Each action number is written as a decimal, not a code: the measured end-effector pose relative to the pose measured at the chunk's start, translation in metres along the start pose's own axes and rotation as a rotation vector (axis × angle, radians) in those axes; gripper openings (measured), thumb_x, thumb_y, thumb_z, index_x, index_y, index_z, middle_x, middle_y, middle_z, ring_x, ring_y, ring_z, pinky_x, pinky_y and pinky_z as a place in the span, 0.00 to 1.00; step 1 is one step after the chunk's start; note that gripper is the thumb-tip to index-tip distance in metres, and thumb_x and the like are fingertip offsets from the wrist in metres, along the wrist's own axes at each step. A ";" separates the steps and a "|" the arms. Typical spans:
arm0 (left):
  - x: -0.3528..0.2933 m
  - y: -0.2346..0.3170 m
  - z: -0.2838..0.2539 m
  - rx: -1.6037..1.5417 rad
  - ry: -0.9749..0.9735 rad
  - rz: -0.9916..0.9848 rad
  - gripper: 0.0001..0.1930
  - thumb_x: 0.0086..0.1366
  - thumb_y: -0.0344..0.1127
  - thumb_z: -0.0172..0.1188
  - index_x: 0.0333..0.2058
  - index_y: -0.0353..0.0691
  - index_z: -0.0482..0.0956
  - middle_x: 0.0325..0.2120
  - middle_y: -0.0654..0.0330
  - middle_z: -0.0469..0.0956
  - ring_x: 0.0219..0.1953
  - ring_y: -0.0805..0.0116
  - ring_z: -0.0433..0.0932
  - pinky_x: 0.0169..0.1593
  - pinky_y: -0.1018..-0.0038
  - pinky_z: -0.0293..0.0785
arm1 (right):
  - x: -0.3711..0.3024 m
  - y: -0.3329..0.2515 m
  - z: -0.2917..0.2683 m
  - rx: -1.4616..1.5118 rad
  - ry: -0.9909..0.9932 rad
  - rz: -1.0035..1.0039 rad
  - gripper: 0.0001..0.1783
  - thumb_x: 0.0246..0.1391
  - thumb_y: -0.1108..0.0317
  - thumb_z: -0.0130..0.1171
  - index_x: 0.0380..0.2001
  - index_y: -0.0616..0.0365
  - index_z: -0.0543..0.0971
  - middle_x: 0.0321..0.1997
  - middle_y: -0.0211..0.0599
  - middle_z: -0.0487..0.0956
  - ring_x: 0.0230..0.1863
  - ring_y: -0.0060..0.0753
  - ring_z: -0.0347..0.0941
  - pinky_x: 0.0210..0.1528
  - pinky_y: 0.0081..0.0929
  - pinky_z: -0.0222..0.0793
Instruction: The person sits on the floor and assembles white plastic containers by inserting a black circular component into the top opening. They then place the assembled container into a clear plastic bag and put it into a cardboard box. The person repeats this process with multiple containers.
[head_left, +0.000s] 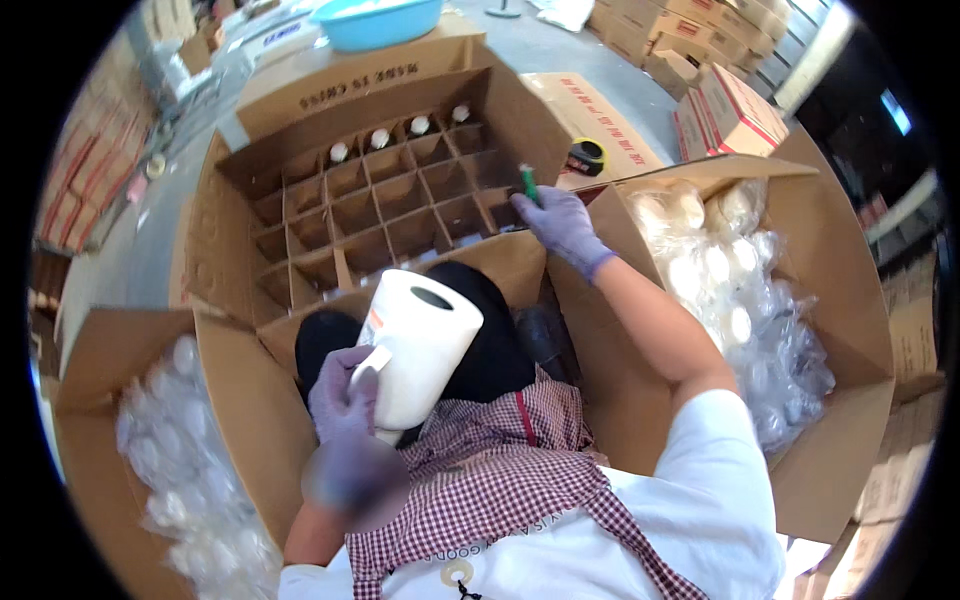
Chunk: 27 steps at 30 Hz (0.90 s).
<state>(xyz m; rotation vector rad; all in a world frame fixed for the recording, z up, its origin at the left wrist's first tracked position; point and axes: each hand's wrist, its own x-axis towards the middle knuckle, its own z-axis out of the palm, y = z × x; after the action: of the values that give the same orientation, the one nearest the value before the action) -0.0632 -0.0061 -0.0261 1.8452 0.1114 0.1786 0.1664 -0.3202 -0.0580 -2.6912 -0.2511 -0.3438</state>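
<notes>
A thick white roll, seemingly of labels (420, 345), rests over my lap with its dark core hole facing up. My gloved left hand (345, 390) is closed at the roll's left side, and a small white tab (372, 362) sticks out by its thumb. My gloved right hand (565, 228) is closed on a small green thing (528, 183), too blurred to name, above the near right part of a divided carton (360, 100). In that carton's far row stand several white-capped bottles (380, 139); many of the other cells show only cardboard.
An open carton of plastic-wrapped clear items (175, 450) stands at my left, another with bagged white-topped items (725, 270) at my right. Beyond are a tape roll (586, 157) on a flat carton, a blue basin (378, 25) and stacked boxes (690, 35).
</notes>
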 end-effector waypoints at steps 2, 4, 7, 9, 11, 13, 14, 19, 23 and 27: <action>0.016 0.022 -0.010 0.214 0.000 0.215 0.12 0.58 0.39 0.66 0.33 0.36 0.80 0.28 0.59 0.79 0.33 0.65 0.78 0.43 0.71 0.73 | 0.028 0.030 0.048 -0.196 -0.094 0.071 0.17 0.60 0.55 0.51 0.30 0.51 0.86 0.36 0.47 0.85 0.40 0.47 0.83 0.41 0.45 0.78; 0.031 0.025 -0.023 0.672 -0.089 0.706 0.09 0.53 0.38 0.68 0.27 0.39 0.82 0.21 0.58 0.78 0.27 0.60 0.78 0.38 0.68 0.73 | 0.038 0.065 0.095 -0.282 -0.133 0.139 0.18 0.58 0.54 0.52 0.27 0.52 0.86 0.33 0.45 0.85 0.38 0.49 0.83 0.39 0.44 0.78; 0.045 0.036 0.001 0.954 -0.396 0.994 0.13 0.48 0.45 0.72 0.17 0.46 0.78 0.14 0.61 0.73 0.20 0.59 0.73 0.30 0.63 0.68 | 0.039 0.082 0.131 -0.209 -0.146 0.235 0.25 0.54 0.55 0.58 0.49 0.61 0.76 0.41 0.49 0.84 0.45 0.47 0.82 0.47 0.43 0.76; 0.047 0.024 0.014 0.965 -0.655 1.028 0.15 0.50 0.48 0.70 0.17 0.47 0.78 0.15 0.62 0.74 0.21 0.60 0.73 0.33 0.62 0.69 | 0.045 0.065 0.118 -0.171 -0.215 0.227 0.26 0.55 0.60 0.57 0.54 0.63 0.71 0.48 0.52 0.82 0.50 0.47 0.80 0.49 0.42 0.76; 0.049 0.008 0.026 0.961 -0.786 1.015 0.16 0.51 0.49 0.69 0.16 0.48 0.78 0.14 0.64 0.74 0.21 0.61 0.73 0.37 0.61 0.69 | 0.044 0.055 0.084 -0.161 -0.259 0.015 0.21 0.57 0.63 0.55 0.53 0.55 0.75 0.50 0.44 0.82 0.51 0.50 0.80 0.48 0.51 0.76; 0.048 0.003 0.036 0.984 -0.801 0.997 0.17 0.51 0.49 0.69 0.14 0.48 0.77 0.13 0.65 0.74 0.22 0.63 0.74 0.43 0.61 0.69 | 0.048 0.042 0.040 -0.303 -0.506 -0.174 0.23 0.54 0.62 0.60 0.53 0.53 0.75 0.49 0.45 0.82 0.50 0.50 0.80 0.48 0.49 0.76; 0.050 -0.011 0.042 0.931 -0.759 0.973 0.16 0.51 0.48 0.70 0.14 0.48 0.77 0.12 0.65 0.73 0.22 0.63 0.74 0.45 0.61 0.69 | 0.041 0.056 0.033 -0.282 -0.505 -0.149 0.24 0.53 0.61 0.61 0.54 0.53 0.75 0.49 0.45 0.82 0.51 0.50 0.79 0.48 0.48 0.76; 0.049 -0.022 0.058 0.860 -0.678 0.881 0.15 0.48 0.46 0.71 0.14 0.46 0.78 0.10 0.65 0.73 0.22 0.65 0.74 0.53 0.60 0.69 | 0.008 0.085 0.050 -0.255 -0.579 -0.043 0.29 0.51 0.58 0.62 0.57 0.50 0.74 0.48 0.46 0.83 0.51 0.50 0.79 0.50 0.44 0.75; 0.047 -0.018 0.045 0.862 -0.705 0.833 0.14 0.47 0.45 0.72 0.15 0.44 0.78 0.12 0.66 0.74 0.23 0.66 0.74 0.54 0.57 0.69 | -0.023 0.053 -0.018 -0.099 -0.501 -0.163 0.23 0.52 0.54 0.54 0.50 0.51 0.80 0.45 0.49 0.83 0.47 0.49 0.80 0.52 0.42 0.74; 0.044 -0.022 0.043 0.860 -0.653 0.790 0.13 0.46 0.42 0.72 0.15 0.45 0.78 0.12 0.65 0.74 0.23 0.66 0.76 0.54 0.57 0.69 | -0.022 0.121 -0.154 -0.121 -0.299 0.036 0.26 0.57 0.44 0.53 0.35 0.57 0.84 0.38 0.49 0.83 0.45 0.52 0.79 0.50 0.41 0.73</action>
<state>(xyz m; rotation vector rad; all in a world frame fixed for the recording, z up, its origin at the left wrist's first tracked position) -0.0122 -0.0336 -0.0566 2.6128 -1.1683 0.0566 0.1414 -0.4969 0.0264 -2.8575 -0.2761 0.0592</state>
